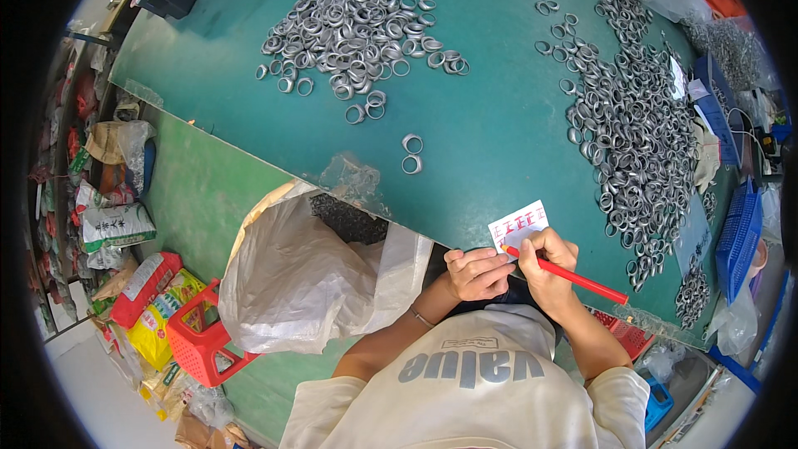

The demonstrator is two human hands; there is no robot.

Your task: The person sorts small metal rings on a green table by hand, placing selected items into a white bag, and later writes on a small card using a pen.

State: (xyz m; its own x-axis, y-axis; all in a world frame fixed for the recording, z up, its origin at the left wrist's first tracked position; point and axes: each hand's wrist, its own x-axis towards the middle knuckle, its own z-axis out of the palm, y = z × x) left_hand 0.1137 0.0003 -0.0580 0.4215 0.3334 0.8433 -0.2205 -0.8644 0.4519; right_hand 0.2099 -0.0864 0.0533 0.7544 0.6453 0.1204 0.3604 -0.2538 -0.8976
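At the near edge of the green table, my right hand (546, 268) is closed round a red pencil (586, 283), its tip on a small white paper (519, 222) that bears red tally marks. My left hand (480, 273) sits beside it with curled fingers at the paper's lower edge; whether they grip the paper is partly hidden. Farther off, two grey metal rings (411, 155) lie apart from a heaped pile of rings (353, 37). A larger spread of rings (636, 133) covers the table's right side.
Left of my lap, a white woven sack (307, 283) holds dark small pieces. A red plastic basket (195, 333) stands beside it. Blue baskets (738, 241) and plastic bags line the right edge. Filled bags (116, 224) stand at the far left. The table (490, 108) has a glass-like edge.
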